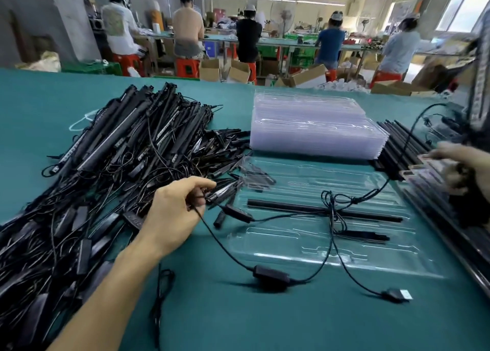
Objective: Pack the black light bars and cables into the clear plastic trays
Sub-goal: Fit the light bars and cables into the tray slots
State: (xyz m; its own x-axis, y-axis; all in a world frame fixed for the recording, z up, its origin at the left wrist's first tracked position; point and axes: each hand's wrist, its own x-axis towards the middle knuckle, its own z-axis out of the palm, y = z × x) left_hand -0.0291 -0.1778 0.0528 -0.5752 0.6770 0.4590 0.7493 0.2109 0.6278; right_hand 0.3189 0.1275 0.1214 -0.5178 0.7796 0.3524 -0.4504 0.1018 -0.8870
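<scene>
**Left hand on a cable, one bar in the tray**

Our left hand (pixel 180 212) pinches a black cable (pixel 224 247) at the edge of the tangled pile of light bars (pixel 119 151) on the left. The cable trails over the green table (pixel 265 324) to a controller box (pixel 270 275) and a plug (pixel 397 295). One light bar (pixel 291 207) lies in the open clear tray (pixel 291 244), with looped cable across its slots. A stack of trays (pixel 313 128) stands just beyond. Our right hand (pixel 466 165), at the right edge, is blurred, so we cannot tell its grip.

Free table (pixel 238 324): front centre, far left. Obstacles: bar heap (pixel 119 151) left; tray stack (pixel 313 128) behind; cable (pixel 330 199) looped across open tray (pixel 371 258).
</scene>
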